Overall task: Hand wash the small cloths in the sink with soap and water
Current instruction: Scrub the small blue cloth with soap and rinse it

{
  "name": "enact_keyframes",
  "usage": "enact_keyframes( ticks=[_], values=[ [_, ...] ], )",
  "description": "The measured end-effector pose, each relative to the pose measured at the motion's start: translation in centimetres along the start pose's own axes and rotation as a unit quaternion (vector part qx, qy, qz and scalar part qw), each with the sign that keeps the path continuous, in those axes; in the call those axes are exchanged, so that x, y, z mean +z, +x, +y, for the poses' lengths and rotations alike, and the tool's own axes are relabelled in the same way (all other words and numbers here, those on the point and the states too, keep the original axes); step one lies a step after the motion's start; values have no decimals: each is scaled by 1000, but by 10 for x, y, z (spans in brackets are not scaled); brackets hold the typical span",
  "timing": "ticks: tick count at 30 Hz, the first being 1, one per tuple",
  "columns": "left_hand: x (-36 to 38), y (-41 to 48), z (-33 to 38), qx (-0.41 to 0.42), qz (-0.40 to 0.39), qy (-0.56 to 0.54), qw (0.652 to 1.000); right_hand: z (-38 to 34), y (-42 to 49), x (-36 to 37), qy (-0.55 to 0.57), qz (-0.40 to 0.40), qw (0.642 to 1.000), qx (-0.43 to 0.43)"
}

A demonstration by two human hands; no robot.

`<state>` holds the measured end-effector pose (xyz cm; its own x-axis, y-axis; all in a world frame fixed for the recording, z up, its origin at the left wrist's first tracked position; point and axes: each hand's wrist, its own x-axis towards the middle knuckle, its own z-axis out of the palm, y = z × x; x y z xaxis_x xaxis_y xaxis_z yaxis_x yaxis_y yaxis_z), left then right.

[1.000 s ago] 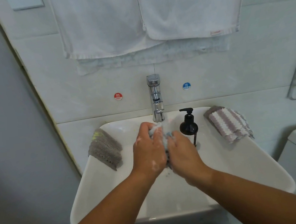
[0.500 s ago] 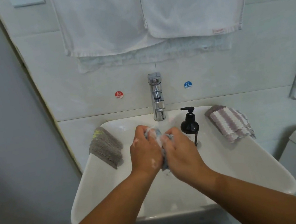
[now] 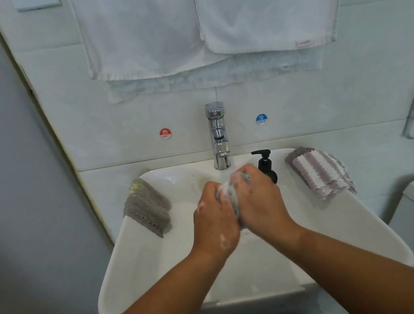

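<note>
- Nearest us, the white sink (image 3: 147,270) spreads out in front of the faucet (image 3: 218,137), with our two bare forearms reaching in over its front rim.
- Over the basin, straight in front of the faucet, our left hand (image 3: 215,219) and right hand (image 3: 262,202) meet. Each grip is clenched round the same small cloth (image 3: 227,192), which is squeezed between them.
- Fingers and foam hide most of that cloth; it looks grey-blue to us. Suds also cling to the back of the left hand.
- Left of the faucet, a grey cloth (image 3: 146,207) lies folded over the sink's rim, with a yellow patch at its far end.
- Right of the faucet, a purple-and-white striped cloth (image 3: 318,171) lies on the opposite rim.
- Just right of the faucet stands a black pump bottle (image 3: 265,166), its lower part behind the right hand.
- On the wall, a red HOT sticker (image 3: 165,133) sits left of the faucet and a blue COLD sticker (image 3: 261,119) right of it.
- Above the faucet, two white towels (image 3: 141,28) hang side by side.
</note>
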<state>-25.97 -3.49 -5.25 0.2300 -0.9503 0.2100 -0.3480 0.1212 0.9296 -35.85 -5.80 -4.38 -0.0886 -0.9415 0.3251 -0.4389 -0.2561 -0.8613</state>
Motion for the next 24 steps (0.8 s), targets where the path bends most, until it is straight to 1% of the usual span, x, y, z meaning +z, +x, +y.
enact_keyframes(
  ticks=[2,4,7,9,11,12,14,16,17,19,20,22,24],
  values=[
    [0,-4,4,27,7,11,1000,5,6,2,-19,-4,999,42],
    [-2,1,8,35,28,12,999,10,-2,5,-36,-37,998,47],
    [-6,16,6,8,60,26,998,3,-24,9,35,-84,995,37],
    [-6,17,-1,-8,45,27,999,-5,-27,7,43,-68,997,-6],
    [-2,8,-5,-5,11,16,1000,-8,-17,3,14,-28,998,-49],
    [0,3,-6,4,1,5,1000,-7,-11,0,2,-8,999,-48],
    [1,-5,-1,30,-6,-14,999,1,2,-2,-1,16,1000,-8],
    [-1,-2,6,45,6,-17,999,6,-1,0,-1,-2,1000,29],
    [-3,2,9,43,20,-15,999,6,-8,2,-9,-18,999,31],
    [-6,10,8,27,54,0,998,4,-23,6,-9,-44,999,6],
    [-7,13,5,15,59,6,998,-1,-29,5,5,-54,998,-15],
    [-5,9,0,-9,39,-5,999,-7,-26,2,16,-41,998,-51],
    [0,-1,-3,-14,6,-2,1000,-8,-13,-3,-4,-1,998,-58]
  ],
)
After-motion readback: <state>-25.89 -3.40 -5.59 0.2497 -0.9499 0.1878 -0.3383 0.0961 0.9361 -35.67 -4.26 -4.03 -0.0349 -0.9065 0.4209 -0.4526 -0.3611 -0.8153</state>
